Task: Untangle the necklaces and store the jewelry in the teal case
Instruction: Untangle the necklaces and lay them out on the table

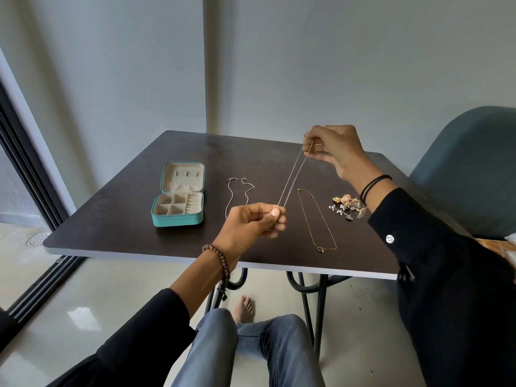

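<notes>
I hold a thin chain [291, 177] doubled and taut between my hands, in the air to the right of the teal case [177, 219]. My left hand [251, 222] pinches the low end and my right hand [332, 148] pinches the high end. I judge this shows any knot. A silver necklace [228, 195] and a gold necklace [321, 249] lie apart right of the case, and an earring pile [347, 206] lies farther right. The case lies open near the desk [125, 219] front edge, with bare desk just to its right.
</notes>
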